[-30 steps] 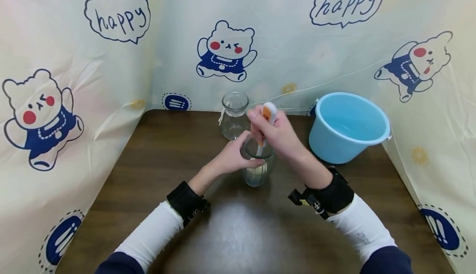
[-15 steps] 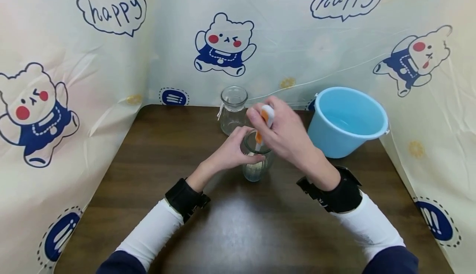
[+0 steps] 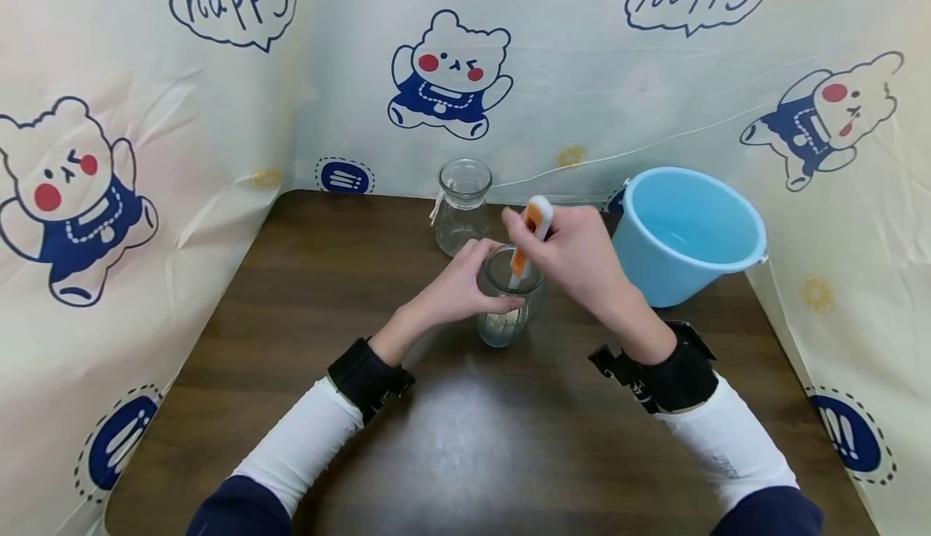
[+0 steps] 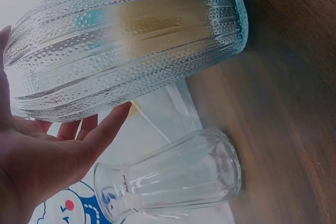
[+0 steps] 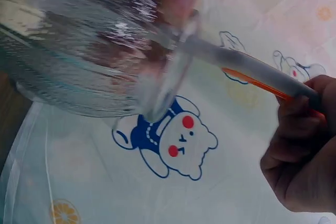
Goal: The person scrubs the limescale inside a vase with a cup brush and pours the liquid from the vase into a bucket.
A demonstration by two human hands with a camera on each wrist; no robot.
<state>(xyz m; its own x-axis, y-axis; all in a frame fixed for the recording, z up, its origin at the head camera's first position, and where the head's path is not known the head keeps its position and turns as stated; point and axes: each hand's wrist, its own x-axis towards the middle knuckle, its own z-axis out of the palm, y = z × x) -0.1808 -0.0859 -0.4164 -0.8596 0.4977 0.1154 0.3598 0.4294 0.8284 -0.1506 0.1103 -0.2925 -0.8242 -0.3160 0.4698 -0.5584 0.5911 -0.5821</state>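
My left hand (image 3: 461, 287) grips a ribbed, textured glass vase (image 3: 502, 330) near its neck, thumb on the near side and fingers around the far side. The vase stands upright on the brown table. In my right hand (image 3: 585, 257) is the white and orange handle of a bottle brush (image 3: 537, 225), tilted, its shaft reaching down through the vase mouth. Low inside the glass shows the brush's pale yellowish head (image 4: 163, 24), blurred by the texture, so I cannot tell sponge from bristles. The right wrist view has the handle (image 5: 252, 72) coming out past the rim.
A second, clear glass vase (image 3: 461, 225) with white string at its neck stands just behind. To the right is a light blue bucket (image 3: 658, 269). A printed cloth (image 3: 582, 91) hangs behind and along the sides of the brown table (image 3: 327, 277).
The brush handle has risen a little and shifted right with my right hand between the earlier frames and now. My left hand keeps its hold on the vase. The head view has tilted slightly.
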